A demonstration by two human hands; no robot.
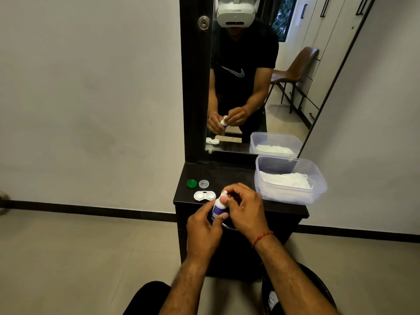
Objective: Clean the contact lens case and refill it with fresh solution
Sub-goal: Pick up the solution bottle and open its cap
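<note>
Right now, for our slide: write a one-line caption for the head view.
Left hand holds the solution bottle, right hand pinches its top, open lens case on the dresser.

Swoosh logo (234,72) on blk tee (252,51) (mirror (302,105) refl.); bottle (217,209) label illegible.

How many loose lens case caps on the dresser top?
2. Green cap near the left edge; clear cap just right of it; both behind the open case. Others may be hidden.

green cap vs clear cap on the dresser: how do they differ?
The green cap is opaque green; the clear cap is translucent. The green cap lies on the left, the clear cap to its right. Both are round, off the lens case, lying on the tabletop behind it.
</note>
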